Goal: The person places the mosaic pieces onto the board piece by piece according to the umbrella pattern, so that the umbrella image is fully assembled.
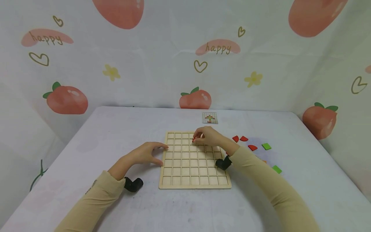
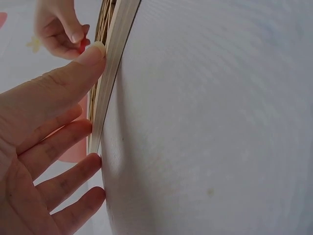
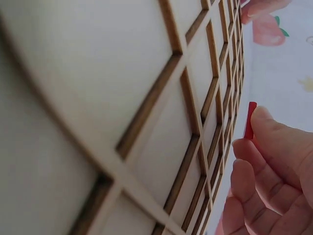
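Right fingers point(image 3: 257, 161) pinching red piece point(image 3: 250, 120) (thin, flat), left fingers point(image 2: 61, 142) spread at gridded board point(image 1: 185, 163)

White backdrop point(image 1: 162, 71) — pink peaches point(image 1: 68, 100), yellow flowers point(image 1: 111, 72), outlined hearts point(image 1: 200, 66), "happy" lettering point(image 1: 46, 38)

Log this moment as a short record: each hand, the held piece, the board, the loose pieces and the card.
Left hand: fingers extended, at the board's left edge
Right hand: pinches the held piece over the board's far part
Held piece: small, flat, red piece; full outline not clear
Board: pale wooden grid board, flat on the white table
Loose pieces: red quarter-round pieces and green square pieces, right of the board
Card: small card with a coloured grid pattern, beyond the board
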`<action>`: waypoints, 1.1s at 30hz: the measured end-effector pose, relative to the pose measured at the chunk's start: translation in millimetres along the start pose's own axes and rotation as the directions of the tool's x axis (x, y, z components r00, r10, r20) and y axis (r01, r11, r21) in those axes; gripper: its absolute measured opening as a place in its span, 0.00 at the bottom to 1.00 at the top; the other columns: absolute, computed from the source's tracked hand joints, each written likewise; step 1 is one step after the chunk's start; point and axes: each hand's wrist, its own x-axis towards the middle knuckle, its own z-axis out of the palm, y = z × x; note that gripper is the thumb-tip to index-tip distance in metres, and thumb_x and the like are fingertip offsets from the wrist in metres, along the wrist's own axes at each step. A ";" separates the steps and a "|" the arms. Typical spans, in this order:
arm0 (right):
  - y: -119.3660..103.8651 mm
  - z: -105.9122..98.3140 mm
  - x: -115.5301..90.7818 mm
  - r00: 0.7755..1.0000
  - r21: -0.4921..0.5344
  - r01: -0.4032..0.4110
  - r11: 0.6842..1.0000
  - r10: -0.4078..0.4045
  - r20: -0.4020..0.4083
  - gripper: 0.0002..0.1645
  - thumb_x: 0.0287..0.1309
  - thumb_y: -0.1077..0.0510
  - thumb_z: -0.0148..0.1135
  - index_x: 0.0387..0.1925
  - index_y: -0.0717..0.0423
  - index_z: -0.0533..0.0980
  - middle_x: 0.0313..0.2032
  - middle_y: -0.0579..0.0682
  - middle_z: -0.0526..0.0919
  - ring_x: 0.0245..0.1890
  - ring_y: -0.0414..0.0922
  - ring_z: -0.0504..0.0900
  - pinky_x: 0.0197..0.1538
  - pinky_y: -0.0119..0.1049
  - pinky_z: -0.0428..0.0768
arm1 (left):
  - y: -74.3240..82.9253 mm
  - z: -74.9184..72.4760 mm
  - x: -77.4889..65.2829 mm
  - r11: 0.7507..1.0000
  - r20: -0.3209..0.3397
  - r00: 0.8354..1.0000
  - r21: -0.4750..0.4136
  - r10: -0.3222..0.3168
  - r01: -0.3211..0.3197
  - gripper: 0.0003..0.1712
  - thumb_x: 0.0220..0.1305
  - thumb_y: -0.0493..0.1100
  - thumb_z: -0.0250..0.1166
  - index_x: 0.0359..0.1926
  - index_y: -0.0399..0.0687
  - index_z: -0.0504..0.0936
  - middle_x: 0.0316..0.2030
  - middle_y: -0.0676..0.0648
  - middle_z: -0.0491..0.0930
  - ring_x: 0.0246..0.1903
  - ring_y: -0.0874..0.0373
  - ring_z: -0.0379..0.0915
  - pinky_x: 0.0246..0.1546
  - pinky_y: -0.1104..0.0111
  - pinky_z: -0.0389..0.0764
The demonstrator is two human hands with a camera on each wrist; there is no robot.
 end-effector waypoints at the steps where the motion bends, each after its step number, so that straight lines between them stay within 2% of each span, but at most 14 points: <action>1: -0.3 0.6 0.6 1.000 -0.001 -0.003 1.000 0.003 0.002 0.11 0.58 0.58 0.62 0.40 0.61 0.78 0.35 0.55 0.83 0.33 0.45 0.80 0.41 0.35 0.80 | 0.2 -0.1 -0.2 1.000 -0.001 1.000 -0.002 0.000 0.000 0.36 0.47 0.45 0.74 0.58 0.41 0.74 0.59 0.41 0.74 0.63 0.41 0.64 0.62 0.50 0.68; 6: -0.2 4.4 4.7 1.000 -0.008 -0.005 1.000 0.005 0.008 0.11 0.58 0.57 0.62 0.40 0.61 0.79 0.35 0.55 0.83 0.35 0.46 0.80 0.42 0.36 0.80 | 0.8 -0.7 -0.8 1.000 -0.003 1.000 0.000 0.004 -0.004 0.35 0.47 0.45 0.74 0.58 0.41 0.74 0.59 0.41 0.74 0.63 0.41 0.65 0.62 0.50 0.68; 18: -5.3 7.8 9.3 0.999 -0.027 -0.044 0.999 0.045 0.026 0.11 0.58 0.57 0.62 0.38 0.61 0.79 0.33 0.55 0.83 0.33 0.45 0.80 0.41 0.35 0.80 | 1.1 -0.8 -0.2 1.000 -0.004 1.000 0.004 0.018 -0.018 0.35 0.47 0.45 0.74 0.57 0.40 0.74 0.58 0.41 0.75 0.62 0.41 0.65 0.62 0.50 0.68; 26: -5.6 8.6 10.4 0.998 -0.050 -0.045 0.998 0.047 0.032 0.10 0.58 0.57 0.62 0.38 0.61 0.79 0.32 0.54 0.83 0.33 0.45 0.79 0.41 0.36 0.79 | -3.5 1.7 1.6 0.997 -0.016 0.997 0.016 0.075 -0.075 0.35 0.47 0.46 0.74 0.57 0.38 0.75 0.56 0.41 0.76 0.61 0.42 0.67 0.61 0.50 0.69; 33: -5.7 9.8 11.1 0.997 -0.053 -0.065 0.996 0.067 0.031 0.10 0.57 0.57 0.63 0.37 0.60 0.79 0.32 0.53 0.83 0.34 0.45 0.79 0.42 0.36 0.79 | -2.9 1.9 1.5 0.998 -0.009 0.998 0.011 0.059 -0.059 0.35 0.48 0.46 0.73 0.57 0.39 0.74 0.57 0.40 0.76 0.61 0.41 0.66 0.62 0.50 0.68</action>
